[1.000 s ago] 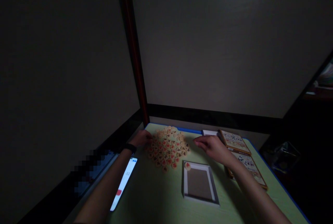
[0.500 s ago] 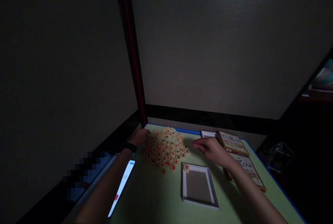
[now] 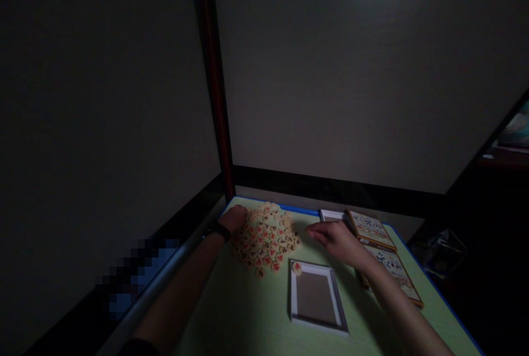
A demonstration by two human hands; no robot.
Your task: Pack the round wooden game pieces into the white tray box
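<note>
A wide heap of round wooden Chinese chess pieces (image 3: pixel 266 240), marked in red and black characters, lies on the pale green table (image 3: pixel 239 323). At the heap's far left edge is my left hand (image 3: pixel 235 217), fingers curled in against the pieces; what it may hold is hidden. My right hand (image 3: pixel 333 236) hovers just right of the heap, fingertips pinched together; I cannot make out anything between them. Nearer to me stands a shallow open box (image 3: pixel 339 298) with a white inner rim. A single red-marked piece (image 3: pixel 296 268) sits in its far left corner.
Two printed boxes (image 3: pixel 372 229) lie along the table's right side, partly behind my right forearm. Another white-rimmed tray (image 3: pixel 330 215) is at the far edge. Walls meet at a dark red post (image 3: pixel 223 141) behind the table.
My left hand has moved slightly right, closer against the heap, and its forearm now covers the phone that showed at the left. My right hand has hardly moved.
</note>
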